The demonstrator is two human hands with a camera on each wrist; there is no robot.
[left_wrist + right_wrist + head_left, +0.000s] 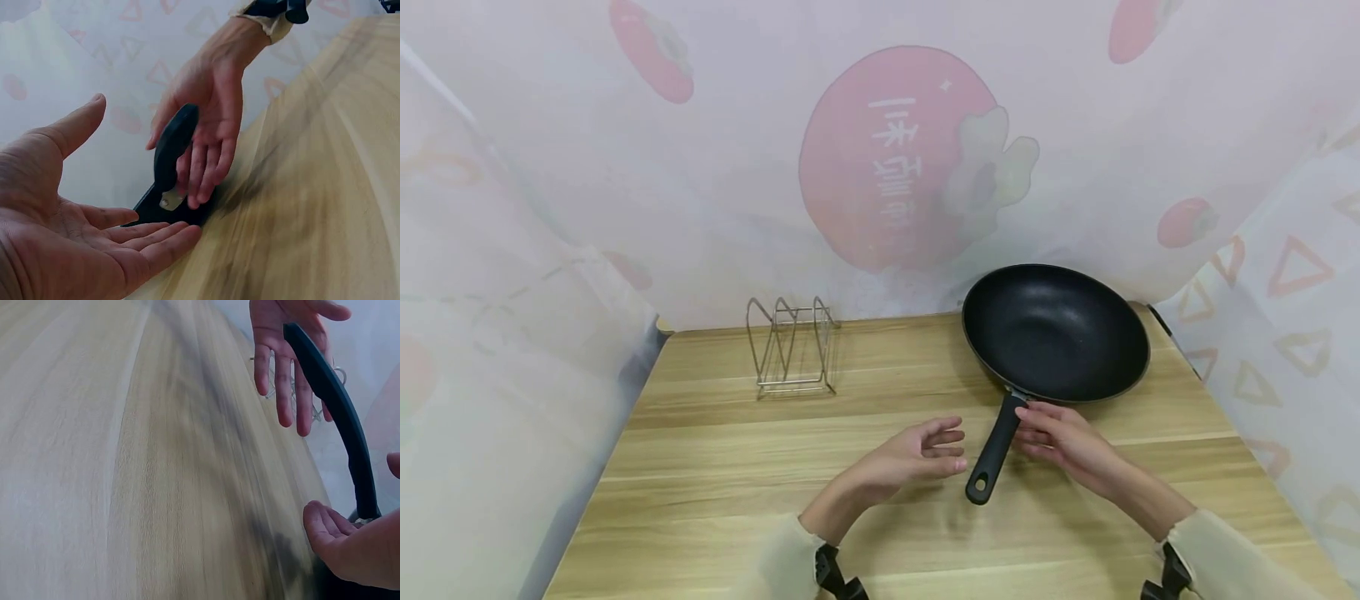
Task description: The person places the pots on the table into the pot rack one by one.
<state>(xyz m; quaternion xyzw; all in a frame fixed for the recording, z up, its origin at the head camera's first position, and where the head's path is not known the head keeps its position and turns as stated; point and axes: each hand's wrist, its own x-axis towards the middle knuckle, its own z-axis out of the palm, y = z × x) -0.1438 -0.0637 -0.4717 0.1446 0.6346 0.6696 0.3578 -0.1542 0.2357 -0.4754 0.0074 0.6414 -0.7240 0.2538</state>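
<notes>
firstly, at your left, a wire rack [792, 383] stands near the back edge of the wooden table [700, 467], well apart from both of your hands. going to the right, your left hand [917, 454] has its fingers nearly straight and the thumb spread away from them, as the left wrist view shows well; it has hold of nothing, and it is just beside the free end of the black handle [997, 447]. this handle belongs to the black pan [1056, 335], which is at the back right part of the table, with its inside facing up and the handle slanting toward you; it appears to rest on the table. further to the right, your right hand [1067, 440] is around the other end of the handle, near to the pan, with the thumb on one side and the fingers on the other. these fingers are loose and not closed in a firm hold; whether they touch the handle, i cannot tell for sure. about the progress, i would judge that the reach to the pan is done, but no firm hold exists. whether some lifting is left, or the pan is already at its final place, these views do not let me decide.
</notes>
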